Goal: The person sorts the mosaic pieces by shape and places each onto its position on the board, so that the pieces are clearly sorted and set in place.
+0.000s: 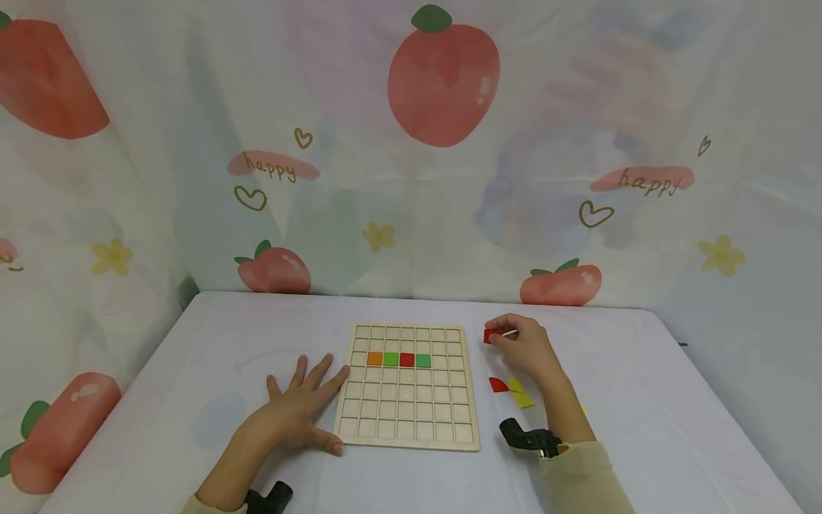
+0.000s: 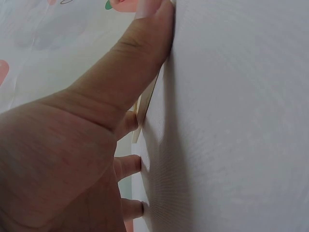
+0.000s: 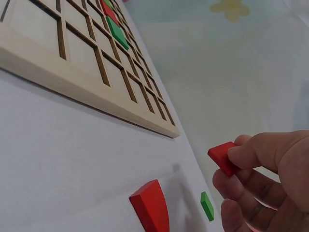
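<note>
Reference: clock directions use the head view, centred on the board; 12 o'clock is the far side. The board lies flat on the tabletop and carries a grid of square cells.

Board contents: four tiles occupy one row, third from the 12 o'clock edge. In order from the 9 o'clock end towards 3 o'clock, these are the orange tile, the lime tile, the seated red tile and the green tile. They sit side by side in adjacent cells.

Left hand: located at 9 o'clock, palm down, fingers spread. The index fingertip touches the board's edge; the thumb tip lies at the 7 o'clock corner.

Right hand: located at 2 o'clock, off the board. The thumb and fingers pinch the held red tile, which is raised above the tabletop.

Loose pieces: the curved red piece lies at 3 o'clock, near the board's edge. Just beyond it lie two yellow pieces, close together. A further yellow fragment shows past the right forearm, mostly hidden. The right wrist view also shows a loose green piece below the right hand.

Surroundings: a black mount is at the right wrist, at 4 o'clock; a second is at the left wrist, at 8 o'clock. A fruit-printed backdrop stands at 12 o'clock.
</note>
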{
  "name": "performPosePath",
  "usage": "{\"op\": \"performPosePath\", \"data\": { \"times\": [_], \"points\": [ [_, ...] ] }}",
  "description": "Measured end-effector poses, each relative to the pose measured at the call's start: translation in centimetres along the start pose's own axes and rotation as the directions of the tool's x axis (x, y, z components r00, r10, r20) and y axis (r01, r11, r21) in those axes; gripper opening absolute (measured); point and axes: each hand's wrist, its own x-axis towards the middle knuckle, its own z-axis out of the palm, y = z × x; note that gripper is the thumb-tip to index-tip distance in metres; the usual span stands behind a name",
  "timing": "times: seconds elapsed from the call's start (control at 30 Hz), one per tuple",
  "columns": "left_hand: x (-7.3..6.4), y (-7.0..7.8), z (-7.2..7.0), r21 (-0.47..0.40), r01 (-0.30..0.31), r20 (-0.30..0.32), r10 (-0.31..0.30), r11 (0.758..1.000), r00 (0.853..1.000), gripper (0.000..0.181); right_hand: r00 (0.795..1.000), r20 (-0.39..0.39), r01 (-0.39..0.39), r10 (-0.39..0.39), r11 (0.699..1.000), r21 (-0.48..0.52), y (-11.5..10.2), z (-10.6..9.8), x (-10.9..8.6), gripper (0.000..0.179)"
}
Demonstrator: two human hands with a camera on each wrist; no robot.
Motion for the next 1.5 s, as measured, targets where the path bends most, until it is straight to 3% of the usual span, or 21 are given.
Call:
{"op": "performPosePath", "data": {
  "times": [0.9, 1.5],
  "points": [
    [0.0, 0.1, 0.0, 0.005, 0.003, 0.004, -0.003, 1.000, 1.000, 0.124, 0.998, 0.051, 0.043, -0.043, 0.999, -0.005, -1.1, 1.3, 0.0, 0.019],
    [0.0, 0.1, -0.1, -0.005, 0.006, 0.010, -0.006, 1.000, 1.000, 0.124, 0.993, 0.110, 0.026, -0.036, 0.995, 0.095, -1.6, 2.5, -0.1, 0.020]
  ]
}}
